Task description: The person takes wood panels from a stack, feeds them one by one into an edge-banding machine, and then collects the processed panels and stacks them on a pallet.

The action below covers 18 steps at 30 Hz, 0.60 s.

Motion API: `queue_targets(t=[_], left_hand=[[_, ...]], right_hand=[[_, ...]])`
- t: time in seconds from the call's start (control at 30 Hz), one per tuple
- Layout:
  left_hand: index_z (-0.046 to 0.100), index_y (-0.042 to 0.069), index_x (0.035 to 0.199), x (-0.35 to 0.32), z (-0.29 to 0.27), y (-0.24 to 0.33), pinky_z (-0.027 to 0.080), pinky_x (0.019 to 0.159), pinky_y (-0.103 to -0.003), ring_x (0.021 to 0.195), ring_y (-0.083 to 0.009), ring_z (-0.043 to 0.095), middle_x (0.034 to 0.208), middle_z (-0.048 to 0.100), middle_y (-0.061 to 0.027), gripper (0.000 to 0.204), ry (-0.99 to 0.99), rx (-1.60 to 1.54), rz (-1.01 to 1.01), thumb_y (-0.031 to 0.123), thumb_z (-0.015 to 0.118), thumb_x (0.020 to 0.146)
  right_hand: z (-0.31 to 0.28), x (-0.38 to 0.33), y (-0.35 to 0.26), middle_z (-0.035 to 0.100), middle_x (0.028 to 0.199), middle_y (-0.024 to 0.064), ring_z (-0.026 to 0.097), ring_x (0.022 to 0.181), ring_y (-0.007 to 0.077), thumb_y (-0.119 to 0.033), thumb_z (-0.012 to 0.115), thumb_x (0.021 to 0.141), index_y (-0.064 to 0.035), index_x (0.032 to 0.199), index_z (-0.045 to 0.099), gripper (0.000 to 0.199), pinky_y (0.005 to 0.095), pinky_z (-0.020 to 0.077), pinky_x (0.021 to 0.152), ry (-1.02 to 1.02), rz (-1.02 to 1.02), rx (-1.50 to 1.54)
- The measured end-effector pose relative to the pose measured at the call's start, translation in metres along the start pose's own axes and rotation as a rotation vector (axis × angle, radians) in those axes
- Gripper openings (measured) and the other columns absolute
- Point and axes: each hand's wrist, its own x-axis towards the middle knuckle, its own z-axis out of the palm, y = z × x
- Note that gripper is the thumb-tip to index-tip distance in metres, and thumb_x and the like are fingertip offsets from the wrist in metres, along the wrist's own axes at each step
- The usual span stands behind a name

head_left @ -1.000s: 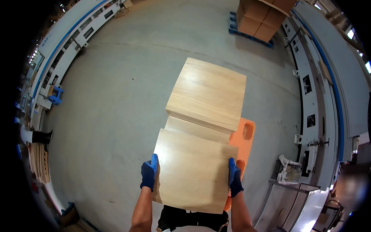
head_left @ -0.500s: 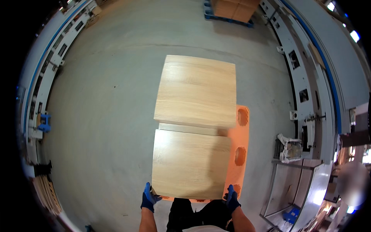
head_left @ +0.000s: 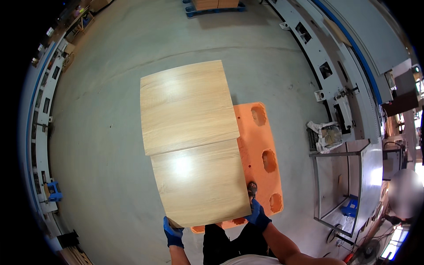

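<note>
A light wood-grain panel (head_left: 201, 185) lies nearest me, with its far edge against another wood-grain panel (head_left: 187, 106). Both are above an orange plastic pallet (head_left: 258, 148), which shows along their right side and at the near edge. My left hand (head_left: 173, 232), in a blue glove, grips the near panel's left near corner. At the right near corner, my right hand (head_left: 258, 215), gloved the same way, is closed on the panel's edge. The fingertips under the panel are hidden. A shod foot (head_left: 252, 189) shows on the pallet beside my right hand.
Long grey machines (head_left: 327, 70) line the right side, with others on the left. A metal frame table (head_left: 338, 154) stands at right, near a basket with a white bag (head_left: 327, 134). Boxes on a blue pallet (head_left: 215, 9) sit far ahead.
The near panel has gone forward, and the gap before the far panel has closed. The view has turned right, and a foot now shows on the orange pallet. Both hands keep their grip.
</note>
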Motion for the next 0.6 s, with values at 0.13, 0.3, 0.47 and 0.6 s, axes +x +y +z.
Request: queue_targets(t=[0.13,0.3,0.47,0.6], left_hand=[[0.048,0.016,0.127,0.007,-0.021,-0.004,0.047,0.085,-0.049,0.111,-0.0281,0.053,0.125,0.052,-0.0076,0.054,-0.003,0.005,0.001,0.054,0.048,0.088],[0.052,0.007,0.124,0.013,-0.007,0.021,0.047,0.087,-0.040,0.107,-0.0223,0.056,0.119,0.058,-0.0071,0.056,0.125,0.278,0.014,0.051,0.051,0.090],[0.057,-0.002,0.119,0.046,0.020,0.058,0.043,0.087,-0.029,0.100,-0.0142,0.054,0.109,0.061,-0.0044,0.060,0.000,0.679,0.266,0.051,0.052,0.092],[0.058,-0.002,0.115,0.080,0.048,0.087,0.042,0.086,-0.028,0.095,-0.0138,0.053,0.104,0.059,-0.0037,0.059,-0.074,0.730,0.279,0.052,0.053,0.091]], right_hand=[[0.018,-0.012,-0.052,0.060,0.103,0.0151,0.058,0.093,0.0285,-0.041,0.050,0.093,0.0026,0.118,0.050,0.051,0.0420,0.0505,0.076,0.112,0.438,0.617],[0.009,0.003,-0.053,0.059,0.098,0.0083,0.054,0.090,0.0173,-0.034,0.052,0.095,-0.0009,0.112,0.057,0.037,0.0320,0.0474,0.074,0.251,0.374,0.285],[0.028,0.020,-0.114,0.055,0.096,0.0028,0.048,0.092,0.0097,-0.027,0.052,0.097,0.0038,0.115,0.054,0.035,0.0236,0.0395,0.083,0.092,-0.093,0.202],[0.048,0.046,-0.143,0.060,0.108,0.0100,0.055,0.100,0.0170,-0.037,0.054,0.094,0.0024,0.125,0.050,0.051,0.0275,0.0415,0.087,0.134,-0.140,0.068]])
